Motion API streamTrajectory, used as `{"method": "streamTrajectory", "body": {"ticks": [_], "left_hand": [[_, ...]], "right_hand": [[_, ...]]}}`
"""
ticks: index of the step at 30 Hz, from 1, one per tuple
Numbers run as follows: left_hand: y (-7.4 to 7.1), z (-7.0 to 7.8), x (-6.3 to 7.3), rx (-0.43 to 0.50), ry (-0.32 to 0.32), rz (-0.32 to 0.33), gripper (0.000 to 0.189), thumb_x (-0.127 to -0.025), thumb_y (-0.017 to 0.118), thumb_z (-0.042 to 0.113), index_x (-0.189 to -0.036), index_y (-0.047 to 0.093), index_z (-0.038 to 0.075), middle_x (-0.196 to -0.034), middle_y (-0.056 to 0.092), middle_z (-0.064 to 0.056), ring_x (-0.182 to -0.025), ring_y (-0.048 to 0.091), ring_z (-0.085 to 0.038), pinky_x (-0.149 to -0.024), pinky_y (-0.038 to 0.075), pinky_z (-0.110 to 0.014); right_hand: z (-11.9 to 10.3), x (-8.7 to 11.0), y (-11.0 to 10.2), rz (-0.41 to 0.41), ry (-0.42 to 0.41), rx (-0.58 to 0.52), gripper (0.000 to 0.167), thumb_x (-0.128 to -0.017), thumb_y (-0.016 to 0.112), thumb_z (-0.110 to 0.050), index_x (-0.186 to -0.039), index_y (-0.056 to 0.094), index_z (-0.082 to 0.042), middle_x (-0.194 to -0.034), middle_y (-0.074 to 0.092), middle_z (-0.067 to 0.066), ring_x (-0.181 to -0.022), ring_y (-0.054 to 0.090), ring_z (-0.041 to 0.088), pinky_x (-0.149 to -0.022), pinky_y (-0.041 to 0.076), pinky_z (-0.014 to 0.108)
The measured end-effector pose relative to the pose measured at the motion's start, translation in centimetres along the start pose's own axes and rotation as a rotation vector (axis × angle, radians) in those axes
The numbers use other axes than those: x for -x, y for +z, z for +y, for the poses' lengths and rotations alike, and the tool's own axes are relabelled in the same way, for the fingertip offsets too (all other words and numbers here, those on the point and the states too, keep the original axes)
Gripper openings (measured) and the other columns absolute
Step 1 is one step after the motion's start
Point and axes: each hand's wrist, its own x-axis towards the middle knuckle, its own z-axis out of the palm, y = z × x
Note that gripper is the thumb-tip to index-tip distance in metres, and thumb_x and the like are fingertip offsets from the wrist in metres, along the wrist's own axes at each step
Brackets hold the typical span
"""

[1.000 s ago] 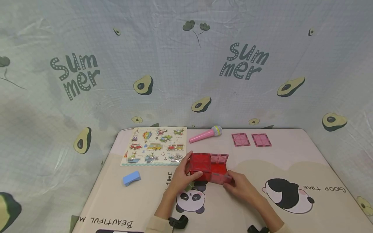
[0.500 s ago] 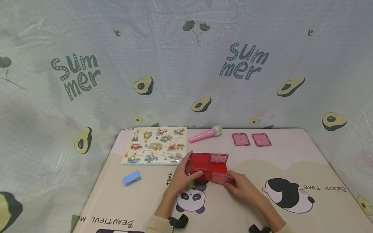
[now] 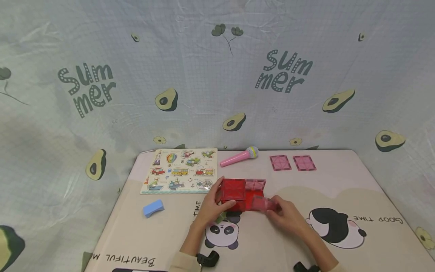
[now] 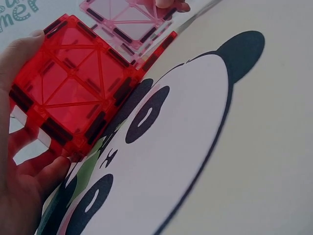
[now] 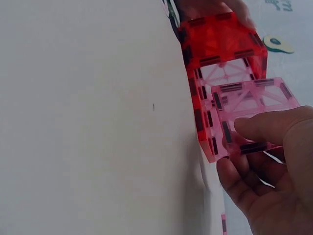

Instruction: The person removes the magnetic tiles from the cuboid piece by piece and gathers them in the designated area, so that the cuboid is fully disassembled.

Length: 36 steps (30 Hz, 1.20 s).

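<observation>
My left hand (image 3: 215, 204) holds a red see-through cube of magnetic tiles (image 3: 233, 189) from its left side, thumb at the front and fingers behind. To the cube's right lies a flat red base tile (image 3: 250, 195), with a pink magnetic tile standing along its back edge (image 3: 255, 184). My right hand (image 3: 286, 216) pinches another pink magnetic tile (image 5: 257, 100) at its right side, thumb on its face and fingers beneath. In the head view this tile overlaps the front of the red base, tilted. The right wrist view shows it beside the red cube (image 5: 220, 41).
Two pink tiles (image 3: 280, 163) (image 3: 304, 163) lie flat at the back right. A pink toy microphone (image 3: 238, 157) and a vehicle puzzle board (image 3: 181, 170) lie behind the cube. A blue block (image 3: 153, 208) sits at left on the printed mat (image 3: 136, 234).
My right hand has moved slightly right and up with the pink tile, which has left the front edge of the red base and tilted. My left hand and the cube stay put.
</observation>
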Motion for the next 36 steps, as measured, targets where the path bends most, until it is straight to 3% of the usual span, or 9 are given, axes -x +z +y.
{"method": "streamTrajectory", "body": {"ticks": [4,12,20,29,36], "left_hand": [[0.0,-0.1,0.0,0.006,0.003,-0.001,0.093,-0.084,0.079,0.038,-0.159,0.025,0.027,-0.153,0.046,-0.004,-0.137,0.052,-0.030,-0.106,0.052,-0.043],[0.1,-0.2,-0.1,0.001,0.008,0.002,0.093,-0.084,0.079,0.038,-0.159,0.025,0.027,-0.153,0.046,-0.005,-0.138,0.051,-0.031,-0.105,0.053,-0.044],[0.0,-0.1,-0.1,-0.001,0.009,-0.002,0.093,-0.084,0.078,0.037,-0.159,0.025,0.026,-0.153,0.045,-0.005,-0.138,0.051,-0.031,-0.104,0.053,-0.044],[0.0,-0.2,-0.1,0.000,0.003,-0.002,0.089,-0.084,0.079,0.038,-0.156,0.027,0.037,-0.153,0.046,-0.003,-0.138,0.052,-0.029,-0.105,0.053,-0.042],[0.0,-0.2,-0.1,0.003,0.001,-0.004,0.089,-0.084,0.079,0.037,-0.156,0.027,0.038,-0.153,0.046,-0.003,-0.138,0.052,-0.029,-0.105,0.053,-0.041]], "right_hand": [[-0.1,0.0,-0.3,0.051,0.012,-0.005,0.026,-0.086,0.077,-0.010,-0.105,0.060,-0.012,-0.084,0.061,-0.007,-0.076,0.052,0.001,-0.068,0.054,0.018],[0.3,0.0,-1.0,0.196,-0.078,-0.020,0.026,-0.083,0.078,-0.003,-0.101,0.062,-0.009,-0.081,0.063,-0.006,-0.074,0.055,-0.001,-0.068,0.057,0.017],[1.1,0.0,-2.0,0.254,-0.041,-0.068,0.023,-0.085,0.077,-0.003,-0.102,0.062,-0.006,-0.087,0.067,-0.001,-0.077,0.058,-0.001,-0.071,0.056,0.012],[1.8,0.3,-3.0,0.312,-0.011,-0.110,0.024,-0.089,0.072,-0.002,-0.110,0.063,0.000,-0.096,0.070,0.009,-0.085,0.059,-0.005,-0.078,0.048,0.000],[2.4,0.2,-3.8,0.296,0.034,-0.310,0.024,-0.098,0.061,-0.006,-0.118,0.054,0.006,-0.103,0.069,0.025,-0.083,0.069,-0.001,-0.076,0.057,0.011]]}}
